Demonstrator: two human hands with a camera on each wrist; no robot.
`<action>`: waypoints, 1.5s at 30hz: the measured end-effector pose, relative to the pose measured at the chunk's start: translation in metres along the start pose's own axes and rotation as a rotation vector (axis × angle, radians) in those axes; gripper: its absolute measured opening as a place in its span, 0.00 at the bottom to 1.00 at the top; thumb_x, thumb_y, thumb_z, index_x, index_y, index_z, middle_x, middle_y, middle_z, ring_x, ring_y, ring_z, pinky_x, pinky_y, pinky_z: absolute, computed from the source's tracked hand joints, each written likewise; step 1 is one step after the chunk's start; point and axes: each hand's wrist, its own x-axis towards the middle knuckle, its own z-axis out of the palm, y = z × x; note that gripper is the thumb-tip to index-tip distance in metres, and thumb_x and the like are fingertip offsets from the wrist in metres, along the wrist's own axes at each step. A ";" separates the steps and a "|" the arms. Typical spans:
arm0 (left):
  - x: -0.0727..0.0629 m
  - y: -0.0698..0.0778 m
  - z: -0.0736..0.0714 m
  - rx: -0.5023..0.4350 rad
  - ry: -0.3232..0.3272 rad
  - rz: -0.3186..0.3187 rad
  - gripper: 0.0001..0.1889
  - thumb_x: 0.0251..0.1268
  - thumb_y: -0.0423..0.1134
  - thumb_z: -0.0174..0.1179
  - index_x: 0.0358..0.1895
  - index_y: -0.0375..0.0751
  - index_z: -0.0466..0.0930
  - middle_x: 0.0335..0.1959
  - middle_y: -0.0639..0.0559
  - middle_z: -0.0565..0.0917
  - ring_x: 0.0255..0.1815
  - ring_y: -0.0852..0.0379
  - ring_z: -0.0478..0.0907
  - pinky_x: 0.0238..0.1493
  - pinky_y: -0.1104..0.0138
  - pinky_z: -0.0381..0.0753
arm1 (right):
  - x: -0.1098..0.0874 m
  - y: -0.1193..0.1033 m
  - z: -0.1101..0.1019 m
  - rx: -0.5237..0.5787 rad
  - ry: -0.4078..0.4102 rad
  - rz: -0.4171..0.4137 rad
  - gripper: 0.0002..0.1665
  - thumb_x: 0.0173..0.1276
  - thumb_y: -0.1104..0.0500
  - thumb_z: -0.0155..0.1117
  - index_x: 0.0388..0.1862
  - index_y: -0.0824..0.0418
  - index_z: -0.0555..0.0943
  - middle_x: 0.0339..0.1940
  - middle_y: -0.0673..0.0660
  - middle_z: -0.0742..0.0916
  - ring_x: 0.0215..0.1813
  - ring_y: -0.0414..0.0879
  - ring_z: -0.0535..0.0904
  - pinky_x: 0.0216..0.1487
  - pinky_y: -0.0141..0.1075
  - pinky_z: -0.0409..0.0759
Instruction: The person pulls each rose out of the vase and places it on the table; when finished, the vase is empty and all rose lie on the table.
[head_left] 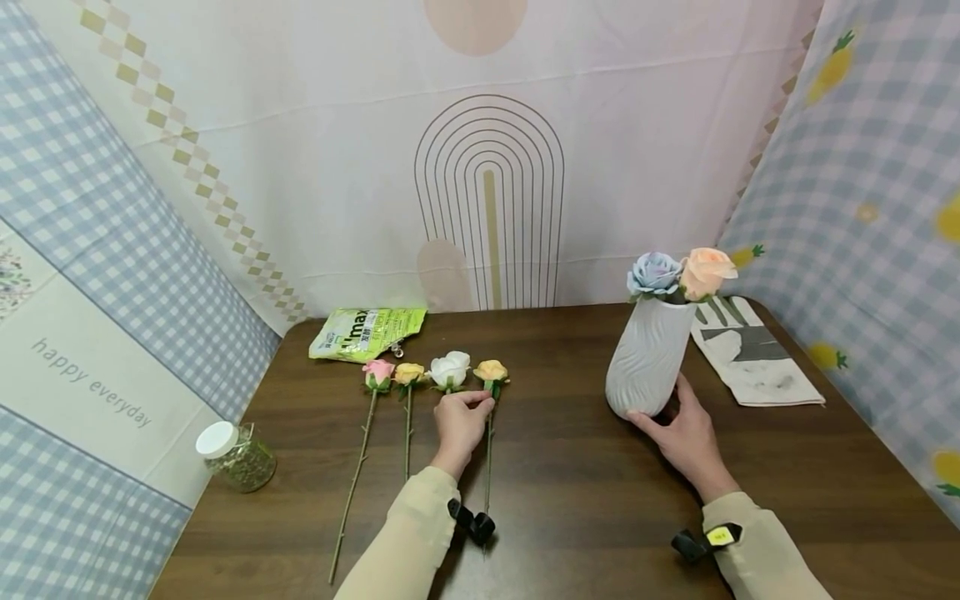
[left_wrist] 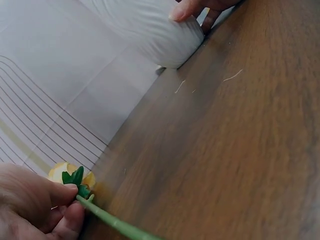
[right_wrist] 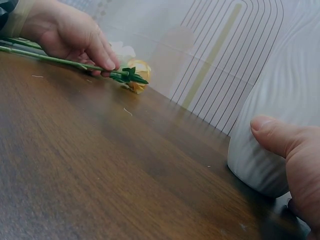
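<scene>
My left hand pinches the stem of a yellow rose just under its green leaves, thumb against finger. In the left wrist view that rose shows partly behind the thumb, its green stem running down to the right. My right hand grips the lower part of a white ribbed vase, thumb in front and fingers mostly hidden behind it. A blue rose and a peach rose stand in the vase. Left of the held rose lie a white rose, another yellow rose and a pink rose.
A green and white pouch lies at the back left of the brown table. Near the left edge a jar with a white lid lies tilted. Behind the vase, at the right, is a printed cloth. Fabric hangs along the table's back and sides.
</scene>
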 end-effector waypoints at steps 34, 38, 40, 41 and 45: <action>-0.009 0.054 -0.024 0.096 0.044 0.231 0.05 0.55 0.39 0.70 0.33 0.43 0.89 0.26 0.57 0.86 0.28 0.60 0.81 0.34 0.64 0.79 | -0.003 0.001 -0.003 -0.003 -0.015 0.007 0.58 0.56 0.44 0.74 0.76 0.60 0.52 0.64 0.68 0.72 0.61 0.65 0.72 0.52 0.58 0.74; -0.012 0.088 -0.029 0.010 -0.033 0.299 0.06 0.57 0.39 0.69 0.36 0.42 0.88 0.28 0.55 0.86 0.28 0.61 0.80 0.32 0.67 0.79 | -0.002 0.002 -0.001 0.005 -0.010 -0.003 0.57 0.56 0.45 0.74 0.76 0.60 0.52 0.64 0.67 0.72 0.61 0.64 0.72 0.52 0.57 0.74; -0.013 0.106 -0.029 -0.031 -0.077 0.323 0.06 0.57 0.39 0.68 0.36 0.43 0.88 0.28 0.56 0.86 0.28 0.62 0.80 0.30 0.68 0.79 | -0.002 0.003 0.000 0.011 -0.009 -0.008 0.57 0.56 0.45 0.74 0.76 0.60 0.52 0.64 0.67 0.72 0.61 0.63 0.72 0.53 0.57 0.74; -0.013 0.115 -0.028 -0.045 -0.095 0.336 0.06 0.58 0.40 0.68 0.36 0.44 0.88 0.28 0.56 0.86 0.28 0.62 0.80 0.31 0.69 0.79 | -0.001 0.003 0.000 0.013 -0.008 -0.010 0.57 0.56 0.45 0.74 0.76 0.59 0.53 0.64 0.67 0.73 0.61 0.63 0.72 0.53 0.56 0.74; -0.013 0.147 -0.021 -0.089 -0.167 0.395 0.06 0.58 0.41 0.68 0.38 0.46 0.88 0.29 0.59 0.85 0.29 0.62 0.80 0.31 0.70 0.79 | 0.000 0.004 0.001 0.015 -0.002 -0.011 0.57 0.56 0.45 0.74 0.76 0.59 0.53 0.64 0.67 0.73 0.61 0.62 0.72 0.52 0.55 0.74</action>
